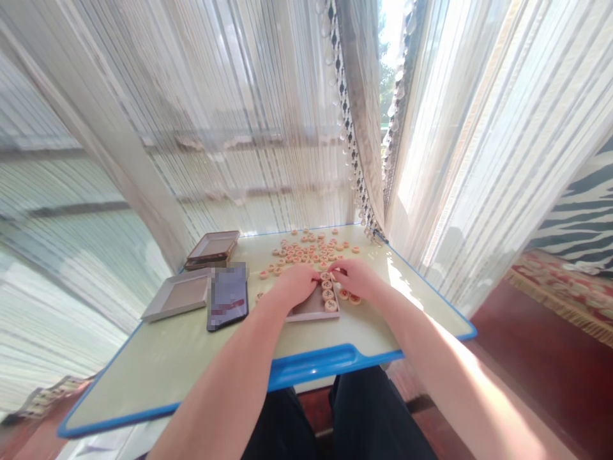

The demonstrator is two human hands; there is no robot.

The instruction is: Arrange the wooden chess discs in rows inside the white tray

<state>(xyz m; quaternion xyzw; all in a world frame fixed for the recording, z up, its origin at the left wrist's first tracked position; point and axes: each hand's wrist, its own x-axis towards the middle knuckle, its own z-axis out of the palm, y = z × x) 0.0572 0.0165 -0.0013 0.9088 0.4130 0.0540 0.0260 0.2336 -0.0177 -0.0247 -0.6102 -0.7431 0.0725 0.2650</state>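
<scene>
A shallow box tray (313, 315) lies on the table in front of me. Along its right side runs a column of round Chinese chess pieces (328, 295) with dark characters. My left hand (299, 282) reaches over the tray from the left; its fingers are curled, their tips beside the far end of the column. At that same end, from the right, the bent fingers of my right hand (353, 278) close at a chess piece (325, 276). Two pieces with red characters (354, 299) lie outside the tray, below my right hand. My left fingers are partly hidden.
Many loose chess pieces (311, 246) are scattered beyond my hands. On the left stand an open grey box lid (179, 294), stacked brown-edged trays (213, 246) and a phone or tablet (228, 297). The table (158, 364) has a blue rim; striped curtains (268, 128) hang behind it.
</scene>
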